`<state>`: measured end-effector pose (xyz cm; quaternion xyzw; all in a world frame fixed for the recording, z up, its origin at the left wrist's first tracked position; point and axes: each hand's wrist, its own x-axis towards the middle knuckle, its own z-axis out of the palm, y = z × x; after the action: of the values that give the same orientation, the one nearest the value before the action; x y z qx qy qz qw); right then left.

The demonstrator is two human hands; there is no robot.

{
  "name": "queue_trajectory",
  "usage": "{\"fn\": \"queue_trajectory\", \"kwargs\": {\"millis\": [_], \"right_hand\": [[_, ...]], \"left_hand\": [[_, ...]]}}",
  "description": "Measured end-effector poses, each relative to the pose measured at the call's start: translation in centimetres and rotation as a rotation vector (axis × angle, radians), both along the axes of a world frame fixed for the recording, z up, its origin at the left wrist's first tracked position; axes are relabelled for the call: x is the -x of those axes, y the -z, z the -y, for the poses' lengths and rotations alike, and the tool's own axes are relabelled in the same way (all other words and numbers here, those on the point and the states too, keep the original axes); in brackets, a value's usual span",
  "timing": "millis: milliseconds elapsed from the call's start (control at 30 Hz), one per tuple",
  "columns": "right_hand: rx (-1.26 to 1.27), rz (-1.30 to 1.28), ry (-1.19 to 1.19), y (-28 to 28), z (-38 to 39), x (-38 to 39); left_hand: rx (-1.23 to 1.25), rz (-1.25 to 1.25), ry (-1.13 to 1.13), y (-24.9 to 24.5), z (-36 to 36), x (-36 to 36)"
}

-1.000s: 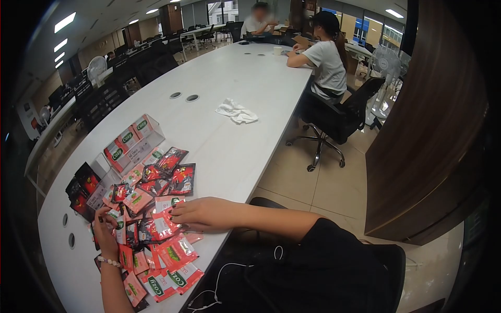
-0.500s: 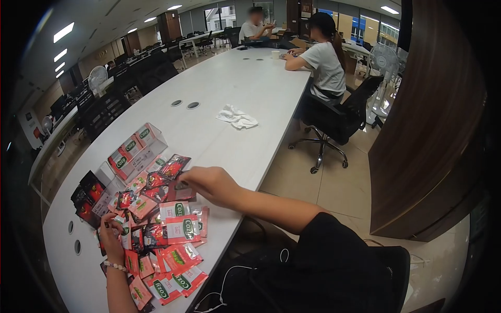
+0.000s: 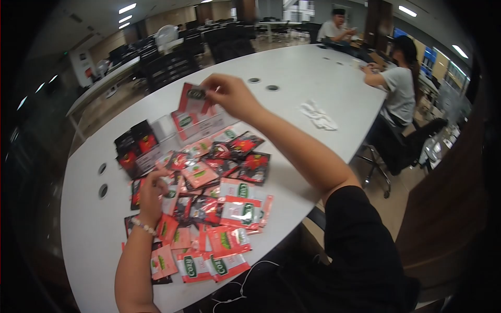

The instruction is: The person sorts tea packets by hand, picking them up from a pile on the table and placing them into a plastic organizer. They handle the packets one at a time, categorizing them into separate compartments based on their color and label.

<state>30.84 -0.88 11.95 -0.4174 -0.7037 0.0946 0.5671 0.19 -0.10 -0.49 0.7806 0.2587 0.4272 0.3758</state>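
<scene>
My right hand (image 3: 229, 94) pinches a red Cozy tea sachet (image 3: 194, 99) above the right end of a clear plastic box (image 3: 204, 129). Red Cozy sachets (image 3: 183, 119) stand in that end, just below the held one. Dark sachets with red prints (image 3: 136, 148) stand upright at the box's left end. My left hand (image 3: 151, 197), a beaded bracelet on its wrist, rests at the left side of a loose pile of sachets (image 3: 204, 208). Its fingers are curved and apart, beside a pale Cozy sachet (image 3: 170, 198); some blur hides their exact contact.
A crumpled white tissue (image 3: 318, 116) lies on the white table (image 3: 245, 99). Round cable holes (image 3: 103, 191) are set into its top. Two people sit at the far end, near an office chair (image 3: 404, 141). A white earphone cord (image 3: 250, 268) hangs before me.
My right hand has moved from the pile's right side up over the box, now with a red sachet in it. My left hand stays by the pile. The view has turned left.
</scene>
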Motion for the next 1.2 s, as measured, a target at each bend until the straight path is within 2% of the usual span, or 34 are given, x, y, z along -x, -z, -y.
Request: {"fn": "queue_trajectory", "kwargs": {"millis": [133, 233, 333, 367, 433, 567, 600, 633, 700, 800, 967, 1067, 1133, 1200], "right_hand": [[0.011, 0.076, 0.066, 0.8, -6.3, 0.1], [0.165, 0.026, 0.008, 3.4, -11.1, 0.1], [0.290, 0.235, -0.005, 6.5, -15.6, -0.8], [0.328, 0.213, -0.034, 7.8, -16.8, -1.0], [0.410, 0.169, -0.088, 8.6, -17.0, -0.3], [0.435, 0.319, 0.092, 8.4, -15.2, 0.9], [0.421, 0.288, 0.125, 8.5, -15.2, 1.2], [0.301, 0.392, 0.210, 8.6, -15.1, 1.3], [0.239, 0.490, 0.287, 8.4, -14.7, 1.4], [0.243, 0.540, 0.308, 8.4, -14.6, 1.7], [0.247, 0.571, 0.212, 9.0, -15.3, 1.0], [0.247, 0.639, 0.280, 7.5, -14.2, 0.8], [0.296, 0.653, 0.334, 4.2, -10.5, 2.0], [0.295, 0.774, 0.156, 1.9, -7.2, 3.1]], "left_hand": [[0.027, 0.004, -0.036, -0.4, 0.6, -0.3], [0.001, 0.026, -0.004, 0.0, 0.3, 0.0], [-0.017, 0.007, -0.004, -0.6, 0.6, -0.2], [-0.017, 0.016, -0.005, -0.6, 0.7, -0.3], [-0.013, 0.035, -0.002, -0.5, 0.5, -0.3], [0.107, -0.046, -0.020, -1.1, 0.7, -0.1], [0.034, -0.015, -0.021, -0.3, 0.1, -0.1], [0.031, -0.008, -0.021, -0.1, 0.0, -0.2], [0.019, 0.009, -0.022, 0.1, 0.0, -0.2], [0.025, -0.014, -0.030, -0.2, 0.1, -0.2], [-0.018, -0.036, -0.023, -0.5, 0.2, -0.2], [-0.029, -0.043, -0.040, -0.4, 0.1, -0.2], [-0.027, -0.045, -0.024, -0.4, 0.1, -0.1], [-0.020, -0.052, 0.013, -0.6, 0.2, 0.1]]}}
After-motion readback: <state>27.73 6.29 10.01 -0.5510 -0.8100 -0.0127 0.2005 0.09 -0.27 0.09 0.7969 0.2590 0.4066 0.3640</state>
